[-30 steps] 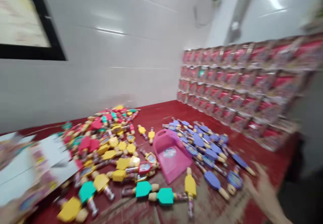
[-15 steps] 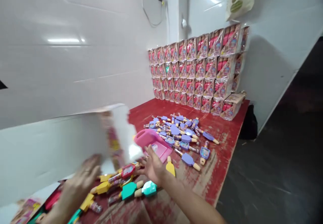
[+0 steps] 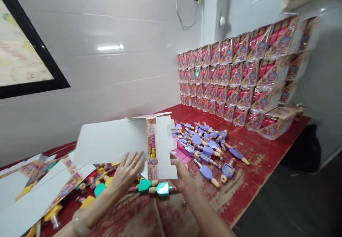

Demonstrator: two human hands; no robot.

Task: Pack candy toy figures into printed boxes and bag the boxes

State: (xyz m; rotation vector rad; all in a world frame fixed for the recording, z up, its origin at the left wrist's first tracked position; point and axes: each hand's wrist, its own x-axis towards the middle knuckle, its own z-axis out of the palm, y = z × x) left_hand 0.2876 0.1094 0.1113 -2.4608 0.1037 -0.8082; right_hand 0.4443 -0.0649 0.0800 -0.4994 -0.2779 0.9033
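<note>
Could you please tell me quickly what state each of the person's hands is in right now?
Left hand: open, fingers spread against the carton.
Right hand: partly closed, holding the carton's edge.

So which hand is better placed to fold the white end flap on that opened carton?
Probably the right hand: it grips the carton just beside that white end flap, while the left hand is open, fingers spread below the wide white panel.

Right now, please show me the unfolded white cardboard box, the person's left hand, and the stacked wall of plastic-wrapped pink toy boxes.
Unfolded white cardboard box (image 3: 112, 140): head view, on its white panel.
Left hand (image 3: 127, 174): head view, on the middle of the hand.
Stacked plastic-wrapped pink toy boxes (image 3: 227, 76): head view, on a middle box.
</note>
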